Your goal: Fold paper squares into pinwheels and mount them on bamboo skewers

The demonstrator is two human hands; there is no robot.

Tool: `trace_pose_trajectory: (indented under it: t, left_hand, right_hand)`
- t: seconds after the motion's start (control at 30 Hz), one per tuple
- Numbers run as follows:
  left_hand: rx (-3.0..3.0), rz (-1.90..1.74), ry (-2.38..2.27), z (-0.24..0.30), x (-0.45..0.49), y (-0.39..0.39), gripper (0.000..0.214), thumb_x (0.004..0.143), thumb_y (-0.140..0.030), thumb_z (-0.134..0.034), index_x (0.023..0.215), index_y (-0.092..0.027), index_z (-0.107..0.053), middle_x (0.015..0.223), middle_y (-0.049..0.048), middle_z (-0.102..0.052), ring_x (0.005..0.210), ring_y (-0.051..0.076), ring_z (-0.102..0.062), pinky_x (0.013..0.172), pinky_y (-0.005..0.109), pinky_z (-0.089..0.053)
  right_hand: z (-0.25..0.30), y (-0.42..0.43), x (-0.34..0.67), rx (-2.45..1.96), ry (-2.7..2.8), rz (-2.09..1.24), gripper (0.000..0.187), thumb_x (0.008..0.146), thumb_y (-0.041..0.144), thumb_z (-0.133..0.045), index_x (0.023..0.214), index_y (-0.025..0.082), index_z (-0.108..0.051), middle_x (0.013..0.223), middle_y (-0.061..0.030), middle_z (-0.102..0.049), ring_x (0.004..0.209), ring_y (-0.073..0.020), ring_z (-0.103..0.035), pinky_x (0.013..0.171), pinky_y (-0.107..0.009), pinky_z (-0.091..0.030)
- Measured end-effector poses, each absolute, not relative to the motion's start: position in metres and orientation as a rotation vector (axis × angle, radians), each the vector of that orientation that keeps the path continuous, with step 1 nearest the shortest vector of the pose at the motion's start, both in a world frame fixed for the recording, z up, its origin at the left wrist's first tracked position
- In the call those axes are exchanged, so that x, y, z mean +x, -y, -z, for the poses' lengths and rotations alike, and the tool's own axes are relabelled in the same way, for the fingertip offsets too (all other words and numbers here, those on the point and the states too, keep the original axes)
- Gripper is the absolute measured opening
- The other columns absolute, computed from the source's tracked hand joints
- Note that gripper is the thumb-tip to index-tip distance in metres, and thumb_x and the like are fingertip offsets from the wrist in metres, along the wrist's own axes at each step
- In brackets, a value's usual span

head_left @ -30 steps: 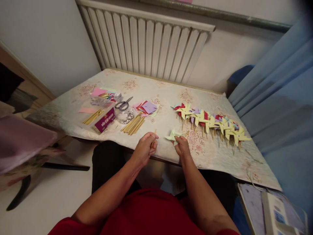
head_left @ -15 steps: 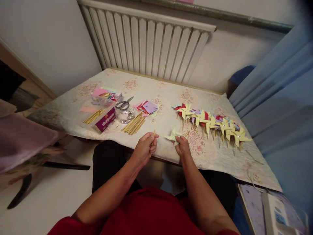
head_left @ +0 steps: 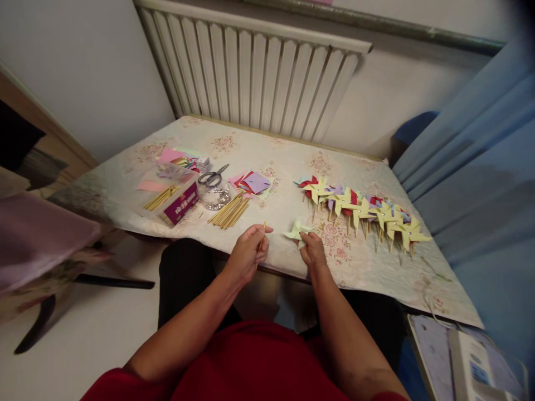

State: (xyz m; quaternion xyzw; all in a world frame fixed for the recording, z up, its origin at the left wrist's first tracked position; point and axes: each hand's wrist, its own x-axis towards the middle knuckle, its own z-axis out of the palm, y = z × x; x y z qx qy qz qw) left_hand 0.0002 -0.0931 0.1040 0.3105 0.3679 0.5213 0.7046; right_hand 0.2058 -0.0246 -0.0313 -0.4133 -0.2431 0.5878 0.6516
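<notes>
the left hand [head_left: 249, 249] is narrowed to a pinch around a thin wooden stick [head_left: 264, 228], over the near edge of the surface [head_left: 288, 150]. the right hand [head_left: 313, 248] grips a pale green pinwheel [head_left: 295, 230] between thumb and fingers, just right of the stick and apart from it, its blades fanning out to the left.

the pinwheel looks like folded paper, so it should be almost weightless, springy in the blades and easily creased or torn. the safest hold is probably a light pinch near the center, where the folds meet, leaving the blade tips free. the stick seems light and stiff, fairly smooth, and could roll or turn in a loose grip; holding it close to its upper end should keep that end steady.

a bundle of sticks [head_left: 229, 213] lies to the left, and a row of pinwheels [head_left: 363, 210] on the right shows how thin their blades are.
</notes>
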Motion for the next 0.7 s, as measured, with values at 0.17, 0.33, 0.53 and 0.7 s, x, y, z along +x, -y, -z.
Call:
trace_pose_trajectory:
  t: [0.17, 0.33, 0.53, 0.7]
  left_hand:
    - [0.731, -1.157, -0.823, -0.1033, 0.0002, 0.0934, 0.028, 0.085, -0.04, -0.057, 0.099, -0.017, -0.057, 0.05, -0.0085, -0.039, 0.037, 0.003, -0.02, 0.038, 0.018, -0.013]
    - [0.749, -1.153, -0.83, -0.1028, 0.0006, 0.0932, 0.029, 0.084, -0.042, -0.057, 0.1, -0.017, -0.057, 0.049, -0.0086, -0.038, 0.037, 0.003, -0.02, 0.038, 0.018, -0.012]
    - [0.708, -1.204, -0.824, -0.0994, 0.0016, 0.0924, 0.023, 0.081, -0.036, -0.061, 0.089, -0.015, -0.057, 0.061, -0.005, -0.046, 0.04, 0.001, -0.026, 0.04, 0.017, -0.016]
    - [0.709, -1.2, -0.822, -0.1001, 0.0009, 0.0928, 0.023, 0.081, -0.036, -0.061, 0.087, -0.014, -0.057, 0.063, -0.0052, -0.044, 0.041, 0.0, -0.024, 0.041, 0.017, -0.012]
  right_hand:
    - [0.0316, 0.025, 0.2056, -0.932, 0.543, -1.339, 0.031, 0.059, 0.024, -0.08, 0.061, 0.02, -0.049, 0.069, 0.0036, -0.061, 0.068, -0.013, -0.06, 0.066, -0.028, -0.055]
    - [0.0304, 0.0248, 0.2054, -0.926, 0.532, -1.336, 0.033, 0.057, 0.023, -0.081, 0.059, 0.02, -0.049, 0.068, 0.004, -0.061, 0.067, -0.0122, -0.058, 0.064, -0.026, -0.053]
    - [0.0287, 0.0256, 0.2053, -0.939, 0.58, -1.329, 0.034, 0.059, 0.025, -0.08, 0.06, 0.021, -0.047, 0.068, 0.004, -0.061, 0.068, -0.0129, -0.059, 0.065, -0.027, -0.054]
    - [0.0298, 0.0248, 0.2057, -0.954, 0.584, -1.324, 0.033, 0.059, 0.026, -0.08, 0.061, 0.021, -0.048, 0.068, 0.0043, -0.06, 0.067, -0.0126, -0.059, 0.065, -0.027, -0.054]
